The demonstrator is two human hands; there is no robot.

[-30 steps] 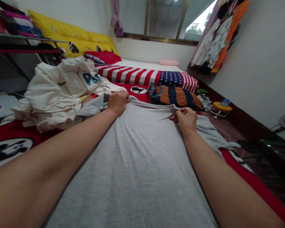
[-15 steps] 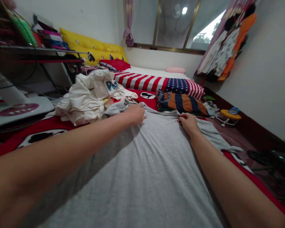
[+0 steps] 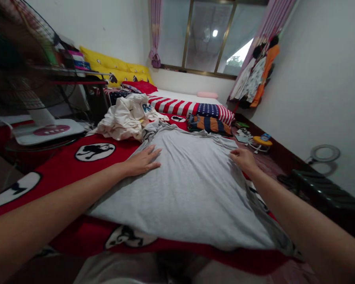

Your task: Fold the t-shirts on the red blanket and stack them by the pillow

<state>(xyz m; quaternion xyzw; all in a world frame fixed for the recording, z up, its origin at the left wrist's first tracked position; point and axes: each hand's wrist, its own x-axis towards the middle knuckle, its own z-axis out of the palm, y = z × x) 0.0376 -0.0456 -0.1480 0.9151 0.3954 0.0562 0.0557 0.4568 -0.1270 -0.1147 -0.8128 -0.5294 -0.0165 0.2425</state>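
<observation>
A light grey T-shirt (image 3: 183, 185) lies spread over a red blanket (image 3: 77, 177) with black-and-white oval prints. Its collar end points away from me and its hem lies near the front edge. My left hand (image 3: 143, 161) rests on the shirt's left side, palm down with fingers spread. At the right side, just below the sleeve, my right hand (image 3: 243, 159) has its fingertips pinched on the shirt's edge. Some fabric bunches up by the left shoulder.
A heap of white clothes (image 3: 124, 118) sits behind on the left, a folded orange-and-navy striped garment (image 3: 211, 124) behind on the right. A fan (image 3: 47, 128) stands at left. Farther back is a bed with a striped cover (image 3: 177, 105). A yellow stool (image 3: 262, 141) stands right.
Both hands have come back from the collar end to the shirt's sides. My left hand has opened flat. The shirt now lies farther from me, its hem in view.
</observation>
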